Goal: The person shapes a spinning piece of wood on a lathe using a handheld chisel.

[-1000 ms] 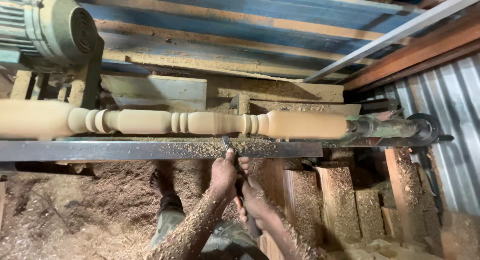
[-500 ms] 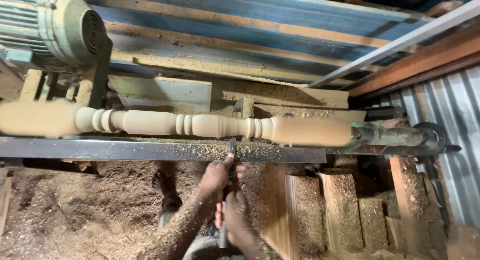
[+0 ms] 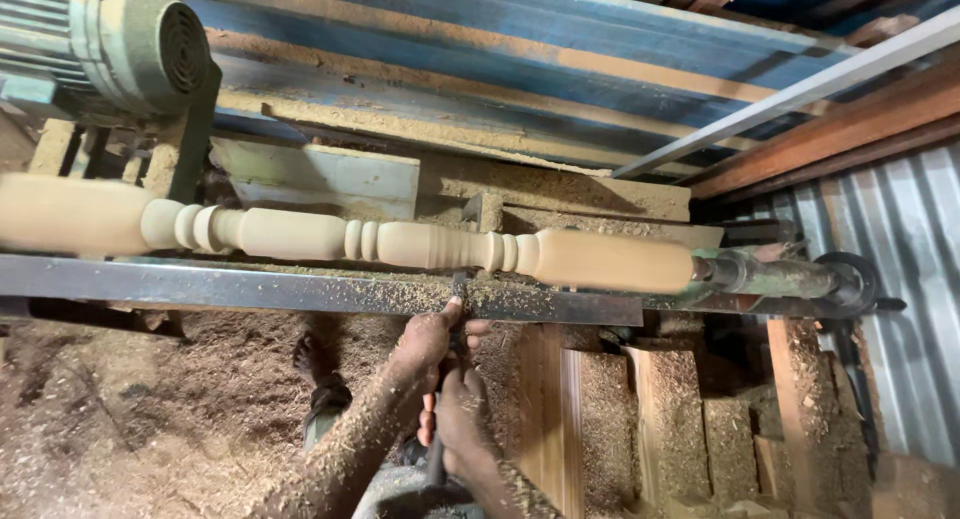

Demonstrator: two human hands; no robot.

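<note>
A pale turned wooden spindle (image 3: 420, 244) with beads and coves is mounted across a lathe and looks blurred from spinning. A long dark chisel (image 3: 452, 379) rests on the metal tool rest bar (image 3: 250, 287), its tip under the spindle's middle. My left hand (image 3: 428, 341), dusted with sawdust, grips the chisel just below the bar. My right hand (image 3: 462, 427) is wrapped around the chisel's handle lower down, close to my body.
A green electric motor (image 3: 120, 44) sits at the upper left. The tailstock and handwheel (image 3: 845, 279) hold the spindle's right end. Sawdust heaps (image 3: 150, 409) cover the floor. Wooden blocks (image 3: 690, 419) stand at the lower right by a corrugated metal wall (image 3: 900, 259).
The view has shifted so the lathe sits slightly lower and to the right. Both hands stay on the chisel and have moved a little along the bar.
</note>
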